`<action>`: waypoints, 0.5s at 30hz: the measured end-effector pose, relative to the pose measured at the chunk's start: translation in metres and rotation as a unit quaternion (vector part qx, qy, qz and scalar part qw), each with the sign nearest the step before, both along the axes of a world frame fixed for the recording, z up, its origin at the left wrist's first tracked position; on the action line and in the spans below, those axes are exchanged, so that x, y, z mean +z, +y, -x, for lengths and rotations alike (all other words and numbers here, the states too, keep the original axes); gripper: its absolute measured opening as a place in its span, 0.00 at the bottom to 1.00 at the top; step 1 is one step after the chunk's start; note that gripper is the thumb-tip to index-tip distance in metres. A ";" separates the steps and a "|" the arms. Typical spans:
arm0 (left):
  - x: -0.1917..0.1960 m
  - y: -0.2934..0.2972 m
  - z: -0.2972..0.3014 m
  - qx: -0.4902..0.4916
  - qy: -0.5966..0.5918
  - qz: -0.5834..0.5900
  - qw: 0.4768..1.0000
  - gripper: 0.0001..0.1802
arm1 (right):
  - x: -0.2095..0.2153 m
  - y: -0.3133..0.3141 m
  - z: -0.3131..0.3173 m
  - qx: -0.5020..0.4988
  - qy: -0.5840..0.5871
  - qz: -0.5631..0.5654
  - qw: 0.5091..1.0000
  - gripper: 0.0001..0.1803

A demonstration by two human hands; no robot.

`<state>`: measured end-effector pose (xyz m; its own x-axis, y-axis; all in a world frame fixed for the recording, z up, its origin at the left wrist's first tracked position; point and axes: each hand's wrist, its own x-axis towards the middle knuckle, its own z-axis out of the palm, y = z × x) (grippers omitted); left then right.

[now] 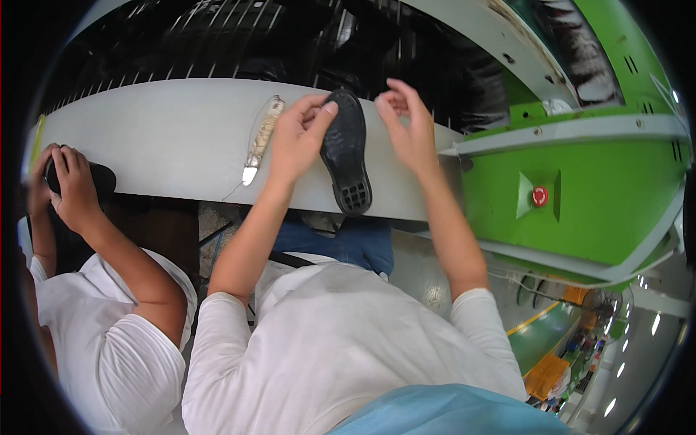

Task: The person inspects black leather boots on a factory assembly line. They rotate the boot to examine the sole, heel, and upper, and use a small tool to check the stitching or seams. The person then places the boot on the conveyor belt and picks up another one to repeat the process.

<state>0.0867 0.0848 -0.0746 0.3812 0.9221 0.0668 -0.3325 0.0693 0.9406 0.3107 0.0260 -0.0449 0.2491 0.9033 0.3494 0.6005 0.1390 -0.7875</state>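
Note:
My left hand (296, 138) grips a black shoe sole (345, 148) by its far end, thumb on top and fingers curled at the edge. The sole's heel, with a grid of square hollows, points toward me over the table's near edge. To the right of the sole, apart from it, my right hand (410, 132) is raised with nothing in it, its thumb and fingers spread. On the table left of my left hand lies a slim tool (262, 139) with a wrapped, worn beige handle, a pale tip and a thin cord.
The white table (181, 138) runs along a dark slatted conveyor (217, 40) bearing black items. At the left a co-worker's hands (72, 185) hold a black sole-shaped piece (103, 178). A green machine (580, 210) with a red button (539, 196) stands at the right.

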 end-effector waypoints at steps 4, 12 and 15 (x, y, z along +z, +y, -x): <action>-0.010 -0.004 -0.002 -0.004 -0.001 0.030 1.000 0.14 | -0.002 0.134 0.000 -0.014 -0.180 0.024 0.983 0.48; -0.008 -0.007 0.000 -0.047 0.015 0.073 0.996 0.15 | -0.057 0.371 0.014 -0.041 -0.343 0.110 0.932 0.65; -0.009 -0.006 0.008 -0.046 0.039 0.099 0.993 0.15 | -0.034 0.385 0.041 0.043 -0.239 0.305 0.921 0.69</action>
<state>0.0787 0.0790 -0.0834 0.4622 0.8747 -0.1462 -0.2425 0.2832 0.9279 0.2692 0.4114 -0.0785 0.1172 0.9771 -0.1778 0.9060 -0.1785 -0.3837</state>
